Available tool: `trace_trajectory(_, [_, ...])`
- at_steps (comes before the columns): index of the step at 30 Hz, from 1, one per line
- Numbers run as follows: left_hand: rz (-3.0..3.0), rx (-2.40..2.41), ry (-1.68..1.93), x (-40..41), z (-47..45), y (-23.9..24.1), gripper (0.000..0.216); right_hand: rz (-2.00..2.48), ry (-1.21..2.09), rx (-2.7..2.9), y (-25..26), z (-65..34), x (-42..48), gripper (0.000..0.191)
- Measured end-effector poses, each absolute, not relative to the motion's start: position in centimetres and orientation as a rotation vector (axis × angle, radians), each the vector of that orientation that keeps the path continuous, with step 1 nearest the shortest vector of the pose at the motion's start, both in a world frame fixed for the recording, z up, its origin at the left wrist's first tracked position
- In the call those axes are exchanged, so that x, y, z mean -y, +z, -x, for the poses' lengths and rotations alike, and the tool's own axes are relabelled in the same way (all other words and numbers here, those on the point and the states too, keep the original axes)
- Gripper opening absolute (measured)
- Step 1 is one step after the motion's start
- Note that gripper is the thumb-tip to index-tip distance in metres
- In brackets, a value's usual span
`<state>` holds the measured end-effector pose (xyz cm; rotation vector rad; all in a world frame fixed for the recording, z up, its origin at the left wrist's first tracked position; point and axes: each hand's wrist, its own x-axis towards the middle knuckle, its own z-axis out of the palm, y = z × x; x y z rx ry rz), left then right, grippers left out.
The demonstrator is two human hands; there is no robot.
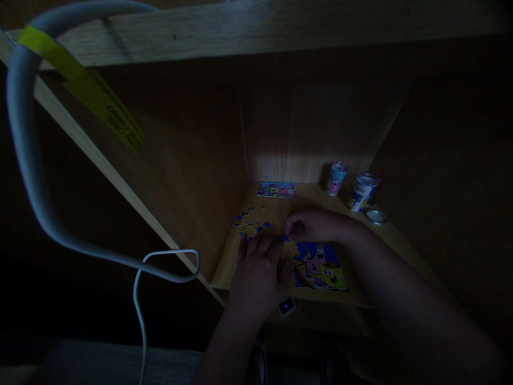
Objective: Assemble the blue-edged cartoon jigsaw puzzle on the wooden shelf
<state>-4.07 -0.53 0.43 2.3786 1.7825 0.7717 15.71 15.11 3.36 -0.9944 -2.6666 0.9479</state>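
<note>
A partly joined jigsaw puzzle (320,266) lies near the front edge of the wooden shelf, showing a pink starfish and a yellow sponge cartoon figure on blue. Just above its upper left corner, my right hand (306,223) is closed, fingertips curled down at a blue puzzle piece (284,238). My left hand (258,264) rests palm down to the left of the puzzle, fingers stretched and slightly apart. Its fingertips reach the lower side of a scatter of loose puzzle pieces (250,224). Dim light hides fine detail at both hands' fingertips.
A cartoon picture card (276,189) lies at the back. To the right stand two printed tins (335,179), (363,192), with a round lid (375,216) beside them. Cabinet walls enclose the shelf. A thick grey cable (26,133) with a yellow tag hangs at left.
</note>
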Motion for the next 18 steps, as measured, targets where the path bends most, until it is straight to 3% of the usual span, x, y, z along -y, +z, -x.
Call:
trace_trajectory(13, [-2.364,-1.79,0.82,0.43,3.96,0.4,0.025,0.996,0.919,2.68,3.24,-15.42,-15.07,0.012])
trace_trajectory(18, [-2.364,-1.788,0.808,0.44,3.9,0.43,0.03,0.996,0.922,2.677,2.73,-15.36,-15.29,0.011])
